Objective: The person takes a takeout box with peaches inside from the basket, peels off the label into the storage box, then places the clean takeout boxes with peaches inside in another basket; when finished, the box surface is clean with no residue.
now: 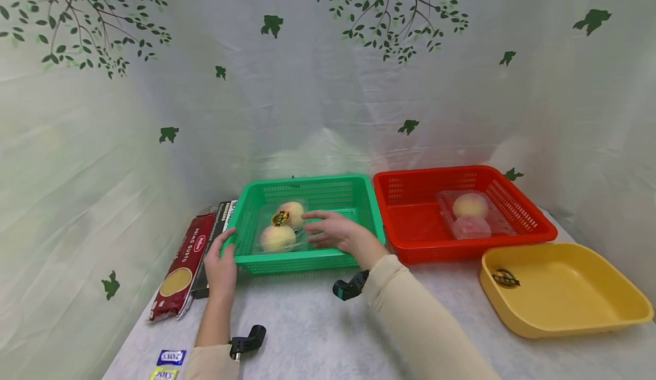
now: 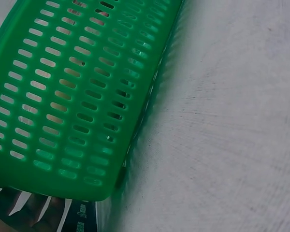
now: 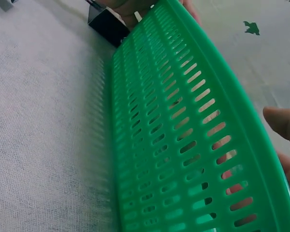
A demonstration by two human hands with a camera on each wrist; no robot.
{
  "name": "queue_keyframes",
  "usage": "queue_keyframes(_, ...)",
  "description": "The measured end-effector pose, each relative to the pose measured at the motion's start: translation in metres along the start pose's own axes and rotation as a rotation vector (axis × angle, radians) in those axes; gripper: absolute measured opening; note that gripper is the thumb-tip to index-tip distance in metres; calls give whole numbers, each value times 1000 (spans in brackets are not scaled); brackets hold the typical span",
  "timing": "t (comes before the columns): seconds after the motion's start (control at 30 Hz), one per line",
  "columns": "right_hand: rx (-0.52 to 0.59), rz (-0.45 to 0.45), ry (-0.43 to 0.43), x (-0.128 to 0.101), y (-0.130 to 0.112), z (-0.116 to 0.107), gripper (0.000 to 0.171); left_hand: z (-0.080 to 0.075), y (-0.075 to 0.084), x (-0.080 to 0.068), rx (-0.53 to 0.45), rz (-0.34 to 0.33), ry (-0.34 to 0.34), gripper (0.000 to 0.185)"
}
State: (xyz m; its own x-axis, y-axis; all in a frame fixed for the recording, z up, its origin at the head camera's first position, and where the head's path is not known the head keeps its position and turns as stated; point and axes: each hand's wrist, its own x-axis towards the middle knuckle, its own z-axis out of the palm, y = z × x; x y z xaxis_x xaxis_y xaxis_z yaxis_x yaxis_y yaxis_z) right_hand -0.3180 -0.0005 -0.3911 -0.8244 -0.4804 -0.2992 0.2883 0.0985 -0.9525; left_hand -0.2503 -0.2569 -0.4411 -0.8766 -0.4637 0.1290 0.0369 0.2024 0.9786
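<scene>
Clear two-fruit pack [image 1: 282, 229] sits in the green basket [image 1: 302, 262], left half of it. Round black-and-gold sticker [image 1: 280, 218] on the lid; print too small to read. Peach-like fruit, pale yellow with a pink blush.

Right hand [image 1: 335, 233]: over the basket, just right of the pack, fingers extended and loose, gripping nothing. Contact with the pack: can't tell. Left hand [image 1: 221, 266]: at the basket's left rim, near corner, fingers along the wall; can't tell if it grips or only rests there.

Left of the basket: maroon bag [image 1: 185, 257], reads "PRIMO GUSTO" in white, small red oval logo above a yellow disc; logo text too small to be sure of. Between bag and basket, black box [image 1: 218, 223], white lettering, looks like "performance", partly covered.

Near left: blue sachet [image 1: 171, 357] and yellow sachet [image 1: 164, 374], one nearer than the other, white letters on the blue one; can't read either reliably.

Right of green: red basket [image 1: 441, 250], holds another clear pack [image 1: 468, 217], one yellowish fruit, one pink. Near right: yellow tray [image 1: 558, 289], black-and-gold decal [image 1: 505, 278] inside its left wall, illegible.
</scene>
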Motion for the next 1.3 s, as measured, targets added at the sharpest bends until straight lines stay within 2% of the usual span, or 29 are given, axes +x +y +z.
queue_keyframes(0.2,-25,-18,53,-5,0,-3,45,1,0,-1,6,-21,-5,42)
queue_keyframes(0.4,-94,-84,141,-13,-3,-3,37,2,-1,-1,-12,-14,-9,41)
queue_keyframes(0.6,-90,-105,206,-16,-4,-5,31,2,-1,1,-26,-15,-10,41)
queue_keyframes(0.83,-19,-90,279,-20,-4,-10,31,3,-2,2,-37,1,-6,41)
queue_keyframes(1.0,106,-93,329,-23,-3,-14,34,2,-2,1,-40,-2,-2,40)
queue_keyframes(1.17,218,-146,343,-35,-7,-15,36,2,-1,1,-49,-6,-7,40)
queue_keyframes(1.3,263,-194,340,-52,-10,-18,38,3,0,0,-43,-5,5,40)
